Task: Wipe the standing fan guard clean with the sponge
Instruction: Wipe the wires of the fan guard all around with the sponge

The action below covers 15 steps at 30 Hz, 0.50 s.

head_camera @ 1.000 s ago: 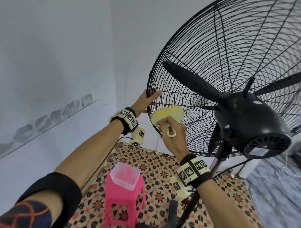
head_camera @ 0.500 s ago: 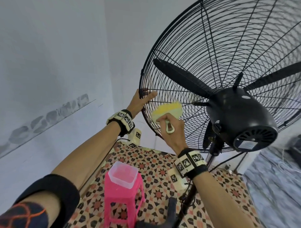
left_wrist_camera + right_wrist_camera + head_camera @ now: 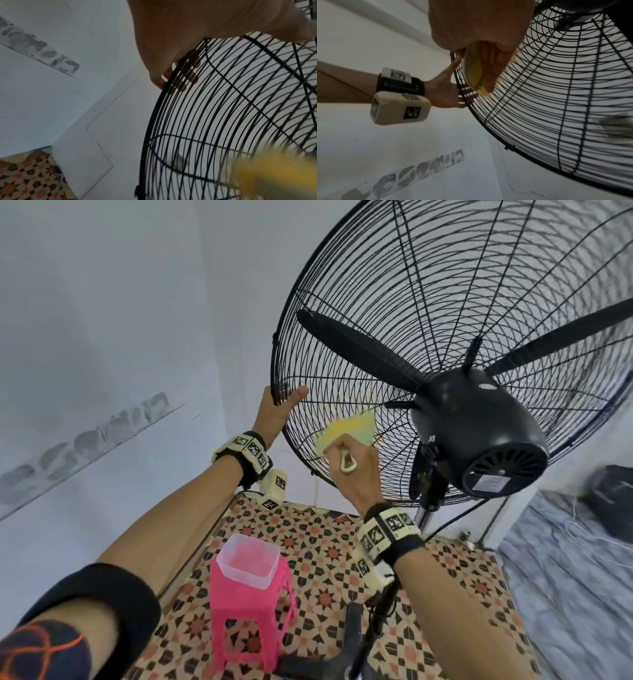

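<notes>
The wiping step is in hand: the right hand [image 3: 356,474] grips the sponge [image 3: 346,430] against the lower left wires of the fan guard [image 3: 342,285]. The left hand [image 3: 274,412] grips the guard's left rim, fingers hooked through the wires. The next stroke likely calls for steady pressure along the wires, clear of the blades [image 3: 356,350].

I see plain pale walls [image 3: 113,302] meeting in a corner, the left one crossed by a slanting grey smudged strip [image 3: 85,440]. The floor [image 3: 318,546] below is tiled in a red, black and cream star pattern. A pink stool [image 3: 246,607] stands on it with a clear tub [image 3: 250,559] on top. To the right lies grey marbled flooring [image 3: 565,577] with a dark bag [image 3: 609,501].
</notes>
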Tool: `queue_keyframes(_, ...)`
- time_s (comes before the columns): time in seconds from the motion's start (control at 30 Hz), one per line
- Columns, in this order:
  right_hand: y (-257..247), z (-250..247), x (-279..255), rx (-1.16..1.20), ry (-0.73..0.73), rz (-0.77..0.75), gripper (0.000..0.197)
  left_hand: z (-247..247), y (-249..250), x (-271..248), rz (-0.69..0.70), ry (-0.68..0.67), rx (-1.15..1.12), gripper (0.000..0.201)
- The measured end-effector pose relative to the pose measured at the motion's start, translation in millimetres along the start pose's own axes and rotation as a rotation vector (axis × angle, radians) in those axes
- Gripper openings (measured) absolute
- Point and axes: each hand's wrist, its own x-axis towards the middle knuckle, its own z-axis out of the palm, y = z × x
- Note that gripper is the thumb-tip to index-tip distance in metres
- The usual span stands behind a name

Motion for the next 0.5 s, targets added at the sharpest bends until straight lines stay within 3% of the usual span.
queue_keyframes(0.1,6,-4,-15,-0.019,-0.005,0.119,0.022,2,-13,-4,0.001,-0.002,0.038,0.08)
queue_keyframes(0.23,-14,-20,-1,0.146,0.158,-0.047,0.018,9,-14,-10,0.017,0.027,0.017,0.085)
queue_keyframes(0.3,-11,-20,7,0.144,0.172,-0.073,0.017,11,-16,-10,0.023,0.046,0.026,0.09)
queue_keyframes(0.5,26,-8,-18,0.065,0.112,0.118,0.023,9,-21,-4,0.005,0.045,0.031,0.094)
